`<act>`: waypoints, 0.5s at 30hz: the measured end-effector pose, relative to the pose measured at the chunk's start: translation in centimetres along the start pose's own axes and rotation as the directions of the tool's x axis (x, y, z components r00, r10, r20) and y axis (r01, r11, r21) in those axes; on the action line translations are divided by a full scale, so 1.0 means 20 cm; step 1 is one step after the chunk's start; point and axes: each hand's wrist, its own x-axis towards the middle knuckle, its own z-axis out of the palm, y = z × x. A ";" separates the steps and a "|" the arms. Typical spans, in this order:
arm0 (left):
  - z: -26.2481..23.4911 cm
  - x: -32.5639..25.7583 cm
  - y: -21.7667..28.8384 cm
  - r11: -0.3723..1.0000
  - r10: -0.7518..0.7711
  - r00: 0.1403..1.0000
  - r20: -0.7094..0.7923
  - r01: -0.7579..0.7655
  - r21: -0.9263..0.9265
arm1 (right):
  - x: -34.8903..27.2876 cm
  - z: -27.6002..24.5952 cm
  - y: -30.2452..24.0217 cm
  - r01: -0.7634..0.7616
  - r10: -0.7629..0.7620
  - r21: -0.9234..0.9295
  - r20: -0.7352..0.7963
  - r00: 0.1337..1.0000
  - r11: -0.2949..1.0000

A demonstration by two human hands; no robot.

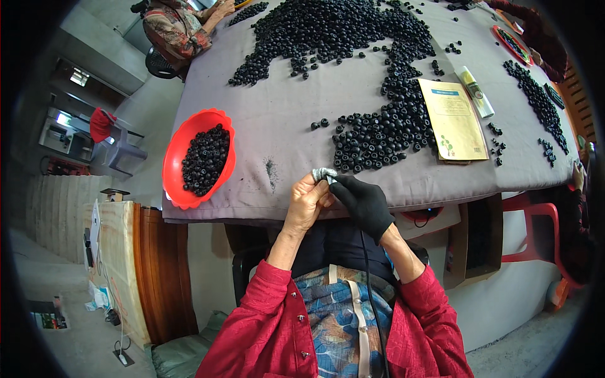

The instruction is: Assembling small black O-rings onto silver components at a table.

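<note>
My left hand (305, 203) is bare, with a pale grey wrapping around one fingertip. Over the table's near edge, its closed fingers meet those of my right hand (363, 203), which wears a black glove. A small pale pointed piece (331, 179) shows at the right fingertips; its kind is unclear. Whatever the left fingers pinch is hidden. Just beyond both hands spread many small black ring-shaped parts (378, 142) with holes in their middles. More of these lie in a red scalloped bowl (170, 167) to the left.
A grey cloth covers the table (277, 107). Right of the parts lie a yellow packet (455, 120) and a white tube (476, 91). A larger heap (328, 31) of parts fills the far side. Other people sit at far left and right. A dark cable hangs below my right hand.
</note>
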 end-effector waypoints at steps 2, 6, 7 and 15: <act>-0.01 0.00 -0.01 1.000 0.006 1.000 0.000 -0.006 0.017 | 0.00 0.00 0.00 -0.002 0.002 0.005 0.002 1.000 1.000; -0.02 0.00 -0.01 0.999 0.007 1.000 -0.008 -0.007 0.052 | 0.00 0.01 0.01 -0.021 0.021 0.018 0.001 1.000 1.000; -0.01 0.00 -0.01 0.999 0.005 1.000 -0.005 -0.005 0.051 | 0.00 0.01 0.01 -0.023 0.023 0.017 -0.002 1.000 1.000; -0.01 0.00 0.00 0.998 -0.009 1.000 -0.025 0.010 0.066 | 0.00 0.01 -0.01 -0.019 0.019 -0.010 -0.039 0.999 1.000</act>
